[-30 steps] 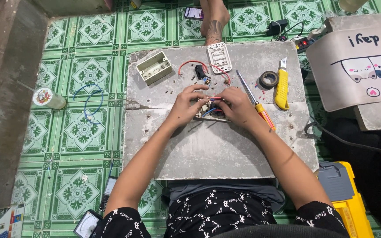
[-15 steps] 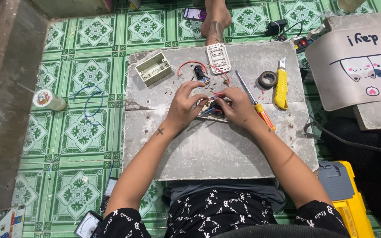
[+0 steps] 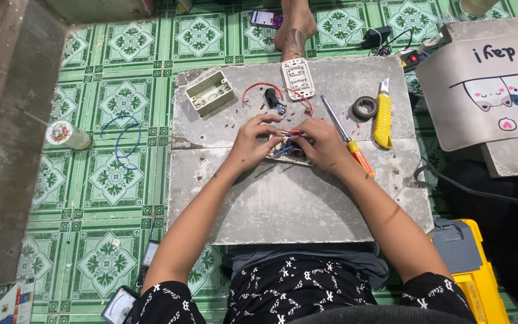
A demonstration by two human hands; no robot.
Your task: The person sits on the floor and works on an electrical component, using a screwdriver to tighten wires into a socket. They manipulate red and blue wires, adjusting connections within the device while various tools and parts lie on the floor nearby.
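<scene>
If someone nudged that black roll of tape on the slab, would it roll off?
Probably not: the roll of tape lies flat on its side on the grey slab, so a push would likely slide it rather than roll it. It looks small and hollow, so probably light. Stood on edge, it might roll toward the yellow knife beside it.

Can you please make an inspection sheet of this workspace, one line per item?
Surface: grey slab, scuffed, on green tiled floor.
Job's things: switch module with red and blue wires, between both hands.
Clutter: box, switch plate, screwdriver, tape roll, yellow knife, small screws.
Grippers: left hand and right hand both grip the module.
Cables: blue wire on floor; black cable at right.
Surroundings: bare foot, phone, yellow case, meter.
</scene>
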